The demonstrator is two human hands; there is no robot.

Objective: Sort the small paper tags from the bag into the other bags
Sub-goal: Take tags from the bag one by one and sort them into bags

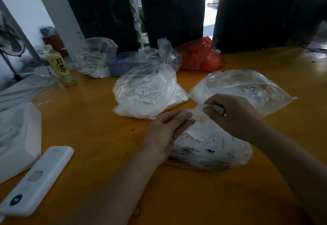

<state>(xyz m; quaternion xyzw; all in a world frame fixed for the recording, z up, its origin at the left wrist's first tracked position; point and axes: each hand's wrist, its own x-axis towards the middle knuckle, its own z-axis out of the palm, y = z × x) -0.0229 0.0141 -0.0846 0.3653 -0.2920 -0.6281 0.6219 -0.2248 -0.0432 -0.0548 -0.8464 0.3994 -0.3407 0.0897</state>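
While the near bag (210, 147) mouth is pinched by the left hand (166, 131), tags (216, 109) are pinched in the right hand (235, 115), judged next to be dropped into a far bag (146, 94)

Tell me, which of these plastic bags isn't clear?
The red bag at the back, beside the blue tray; every other bag on the table is see-through.

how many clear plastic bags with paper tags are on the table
4: near clear plastic bag of tags under both hands, middle clear bag, right clear bag, far-left clear bag beside the yellow drink bottle. More may hide behind the blue tray.
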